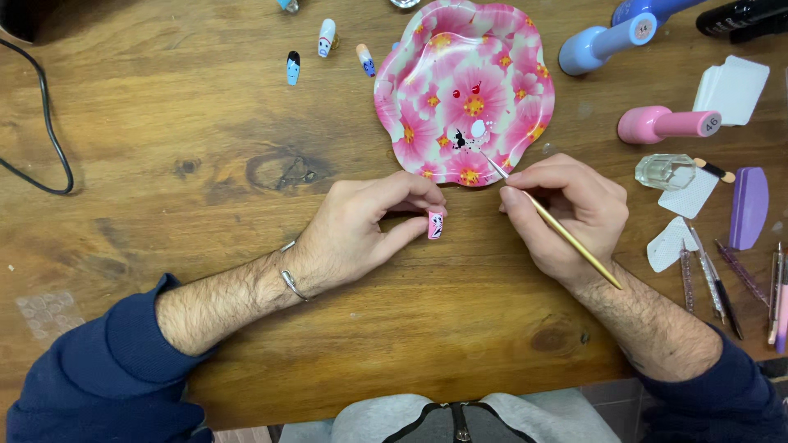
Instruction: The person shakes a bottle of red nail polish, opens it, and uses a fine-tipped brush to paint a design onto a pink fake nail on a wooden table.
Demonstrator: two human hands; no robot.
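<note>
From the head camera, you are looking straight down on a brown wooden table (pixel 205 123). Your left hand (pixel 361 234) pinches a small pink artificial nail tip with a black-and-white painted face (pixel 435 224) between thumb and forefinger, fingers closed narrow around it, holding it just above the tabletop near the centre. The tip's long axis runs roughly up and down in the view, painted side facing you.

Your right hand (pixel 566 213) holds a thin gold-handled detail brush (pixel 566 238) in a pen grip, fingers closed on the shaft. The handle slants down to the right past your wrist; the bristle end points up and left, reaching onto the near rim of the pink flower-patterned scalloped plate (pixel 509 57), beside small blobs of white, black and red paint (pixel 469 135).

So the nail tip lies to the left of the brush hand and just below the plate's edge, close by; the brush end is on the plate, apart from the tip. Bare wood lies open between your hands and toward your body.

To the right are pink and blue bottles, a purple buffer block (pixel 749 207), white pads and more brushes, crowding that side. Three painted nail tips (pixel 327 49) lie left of the plate, well apart from your hands.
</note>
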